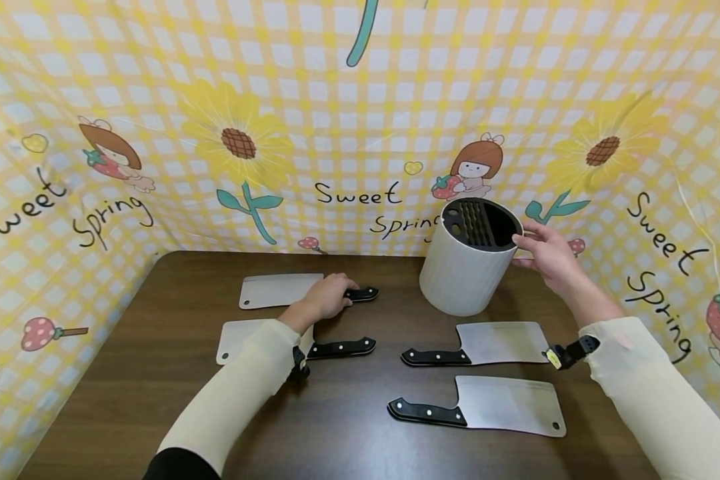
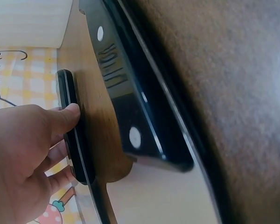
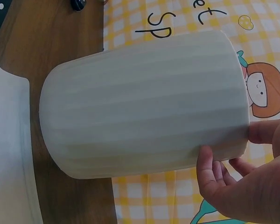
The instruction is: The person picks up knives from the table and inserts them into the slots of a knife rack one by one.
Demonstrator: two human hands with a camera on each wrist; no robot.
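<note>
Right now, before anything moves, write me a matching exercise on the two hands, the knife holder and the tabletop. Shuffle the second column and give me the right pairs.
Column one
1. Left hand
2. Right hand
3. Knife holder
4. Tabletop

Column two
A. Brown, with a wood-like grain
B. At the upper end of the knife holder
C. White outside, with a black slotted insert in the top
D. Gripping the black handle of a cleaver

Right pairs: 1-D, 2-B, 3-C, 4-A
</note>
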